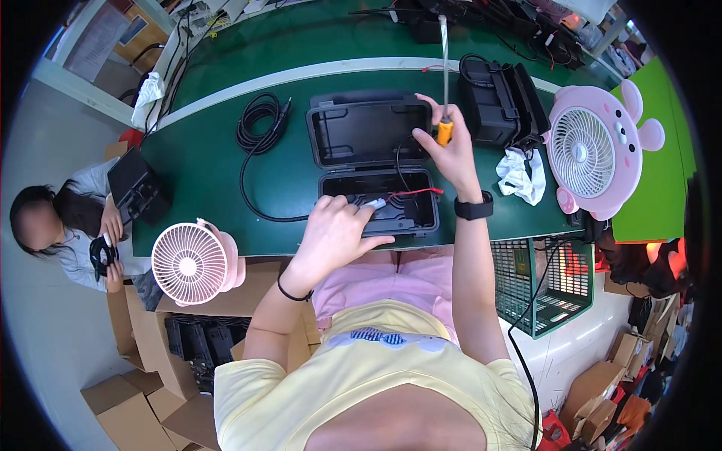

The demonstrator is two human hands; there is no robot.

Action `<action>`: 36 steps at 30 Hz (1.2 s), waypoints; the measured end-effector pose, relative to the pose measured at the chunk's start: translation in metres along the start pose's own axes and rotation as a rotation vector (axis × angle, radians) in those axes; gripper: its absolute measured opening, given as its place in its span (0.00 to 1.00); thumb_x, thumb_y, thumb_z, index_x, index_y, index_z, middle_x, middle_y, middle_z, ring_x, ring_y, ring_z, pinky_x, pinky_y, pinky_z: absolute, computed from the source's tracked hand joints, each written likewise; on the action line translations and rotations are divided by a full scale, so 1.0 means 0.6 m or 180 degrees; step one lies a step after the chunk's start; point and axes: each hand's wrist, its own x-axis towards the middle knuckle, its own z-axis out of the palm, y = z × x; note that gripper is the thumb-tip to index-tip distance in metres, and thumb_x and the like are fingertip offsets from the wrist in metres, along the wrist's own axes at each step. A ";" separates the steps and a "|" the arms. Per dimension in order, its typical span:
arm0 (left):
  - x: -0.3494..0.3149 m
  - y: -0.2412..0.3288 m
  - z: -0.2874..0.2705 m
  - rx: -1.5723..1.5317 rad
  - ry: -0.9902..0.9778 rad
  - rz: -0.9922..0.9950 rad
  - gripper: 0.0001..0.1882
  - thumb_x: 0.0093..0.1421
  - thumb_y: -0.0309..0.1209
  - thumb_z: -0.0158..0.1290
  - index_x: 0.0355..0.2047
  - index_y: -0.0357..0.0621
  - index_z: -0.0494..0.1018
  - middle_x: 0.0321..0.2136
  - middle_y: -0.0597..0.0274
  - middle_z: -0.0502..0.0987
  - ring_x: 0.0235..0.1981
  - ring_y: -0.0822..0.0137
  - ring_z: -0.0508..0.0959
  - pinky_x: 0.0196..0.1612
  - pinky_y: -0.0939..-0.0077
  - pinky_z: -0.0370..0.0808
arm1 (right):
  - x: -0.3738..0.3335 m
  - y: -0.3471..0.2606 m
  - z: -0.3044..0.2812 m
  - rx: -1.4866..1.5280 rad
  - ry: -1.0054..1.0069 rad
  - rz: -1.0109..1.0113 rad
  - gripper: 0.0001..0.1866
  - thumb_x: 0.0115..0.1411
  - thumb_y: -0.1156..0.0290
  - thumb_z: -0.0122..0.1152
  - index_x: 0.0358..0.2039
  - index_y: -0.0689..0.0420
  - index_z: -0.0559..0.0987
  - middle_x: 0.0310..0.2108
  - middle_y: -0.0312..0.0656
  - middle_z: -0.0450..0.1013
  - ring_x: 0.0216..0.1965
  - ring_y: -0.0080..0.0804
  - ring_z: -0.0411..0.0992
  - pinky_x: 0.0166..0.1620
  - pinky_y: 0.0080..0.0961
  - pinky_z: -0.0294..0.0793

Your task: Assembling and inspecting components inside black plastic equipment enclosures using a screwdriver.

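A black plastic case (372,128) lies with its lid raised on the green table in front of me. My left hand (331,233) is closed at the case's near left corner, its thumb stretched along the front edge. From its fingers comes the end of a black cable (274,218), with a pale connector (376,204) and a red wire (414,192) over the case's inside. My right hand (455,150), beside the lid's right edge, holds what looks like a screwdriver (445,133) with an orange handle and long metal shaft. Its thumb and forefinger are apart.
A cable coil (259,135) lies left of the case. Black cases (496,105), a white cloth (521,177) and a pink animal-shaped fan (594,150) are on the right. Another pink fan (192,263) stands front left. A person (75,218) handles a cable beyond it. A green crate (534,286) is below.
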 end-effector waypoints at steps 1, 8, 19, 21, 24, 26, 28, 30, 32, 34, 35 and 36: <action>0.003 0.000 -0.001 0.0020 -0.0023 0.0064 0.29 0.54 0.59 0.59 0.39 0.45 0.83 0.19 0.60 0.78 0.30 0.60 0.76 0.42 0.67 0.68 | -0.005 -0.016 -0.008 0.0050 0.0048 -0.0179 0.19 0.54 0.83 0.68 0.33 0.57 0.63 0.42 0.43 0.75 0.53 0.34 0.74 0.49 0.23 0.69; 0.032 0.005 -0.015 0.0184 -0.0147 -0.0360 0.31 0.50 0.62 0.60 0.25 0.42 0.81 0.17 0.55 0.78 0.27 0.60 0.79 0.47 0.64 0.67 | -0.047 -0.097 -0.038 0.0202 -0.0003 -0.0287 0.19 0.53 0.89 0.67 0.28 0.56 0.63 0.37 0.48 0.82 0.54 0.47 0.76 0.58 0.38 0.73; 0.002 -0.008 0.013 -0.0716 0.1570 -0.0658 0.34 0.39 0.42 0.75 0.46 0.45 0.75 0.45 0.57 0.72 0.50 0.51 0.70 0.53 0.56 0.69 | -0.086 -0.095 -0.031 0.0089 0.0089 0.0028 0.17 0.56 0.86 0.65 0.29 0.55 0.65 0.39 0.46 0.82 0.59 0.47 0.73 0.58 0.37 0.72; -0.010 -0.011 0.037 -0.0724 0.2214 -0.0881 0.37 0.38 0.41 0.77 0.46 0.45 0.71 0.46 0.54 0.68 0.50 0.51 0.69 0.51 0.61 0.70 | -0.091 -0.100 -0.030 0.0047 0.0105 0.0067 0.16 0.57 0.85 0.65 0.29 0.55 0.65 0.40 0.46 0.82 0.59 0.47 0.73 0.59 0.38 0.72; -0.020 -0.007 0.081 -0.1807 0.2460 -0.1200 0.41 0.39 0.34 0.77 0.48 0.47 0.62 0.52 0.55 0.62 0.54 0.57 0.68 0.50 0.63 0.72 | -0.094 -0.105 -0.022 0.0009 0.0144 0.0185 0.14 0.59 0.83 0.64 0.29 0.56 0.66 0.39 0.47 0.82 0.56 0.45 0.75 0.60 0.39 0.70; -0.019 -0.001 0.086 -0.2240 0.2541 -0.1501 0.42 0.43 0.28 0.75 0.49 0.50 0.56 0.56 0.57 0.57 0.58 0.57 0.66 0.53 0.58 0.73 | -0.101 -0.098 -0.015 -0.0040 0.0331 0.0212 0.12 0.61 0.81 0.62 0.29 0.56 0.66 0.37 0.47 0.82 0.53 0.43 0.76 0.61 0.40 0.70; -0.006 -0.002 0.097 -0.2462 0.2818 -0.1437 0.41 0.43 0.27 0.75 0.49 0.50 0.56 0.57 0.57 0.57 0.60 0.55 0.66 0.53 0.59 0.74 | -0.113 -0.089 -0.002 0.0029 0.0472 0.0336 0.11 0.61 0.81 0.61 0.29 0.57 0.67 0.37 0.47 0.82 0.52 0.42 0.77 0.61 0.40 0.70; 0.009 -0.009 0.104 -0.2698 0.3079 -0.1407 0.35 0.47 0.26 0.73 0.46 0.49 0.59 0.60 0.56 0.55 0.64 0.49 0.65 0.52 0.60 0.74 | -0.127 -0.075 0.012 0.0007 0.0681 0.0433 0.10 0.63 0.80 0.60 0.29 0.57 0.67 0.37 0.47 0.82 0.52 0.41 0.77 0.61 0.39 0.70; 0.022 -0.014 0.093 -0.2411 0.2863 -0.1404 0.29 0.49 0.27 0.72 0.42 0.46 0.62 0.61 0.56 0.55 0.62 0.48 0.67 0.52 0.60 0.76 | -0.131 -0.068 0.024 0.0010 0.0783 0.0403 0.10 0.63 0.79 0.60 0.29 0.57 0.67 0.38 0.47 0.82 0.52 0.41 0.77 0.61 0.39 0.70; 0.027 -0.018 0.090 -0.2329 0.2911 -0.1319 0.25 0.50 0.27 0.71 0.39 0.44 0.64 0.62 0.55 0.54 0.62 0.47 0.68 0.51 0.59 0.77 | -0.129 -0.066 0.028 0.0016 0.0896 0.0373 0.10 0.64 0.79 0.60 0.29 0.57 0.67 0.39 0.48 0.82 0.52 0.42 0.77 0.60 0.38 0.70; 0.028 -0.016 0.080 -0.2336 0.2877 -0.1383 0.24 0.50 0.28 0.71 0.39 0.43 0.66 0.62 0.52 0.55 0.62 0.47 0.67 0.52 0.58 0.76 | -0.125 -0.066 0.028 -0.0096 0.0851 0.0328 0.10 0.64 0.79 0.60 0.30 0.57 0.67 0.39 0.48 0.82 0.52 0.43 0.77 0.60 0.38 0.70; 0.028 -0.015 0.075 -0.2341 0.2842 -0.1448 0.23 0.50 0.29 0.71 0.39 0.43 0.68 0.62 0.49 0.57 0.62 0.46 0.67 0.54 0.58 0.74 | -0.123 -0.066 0.028 -0.0205 0.0805 0.0283 0.10 0.64 0.78 0.60 0.30 0.57 0.67 0.40 0.48 0.82 0.53 0.43 0.77 0.60 0.37 0.71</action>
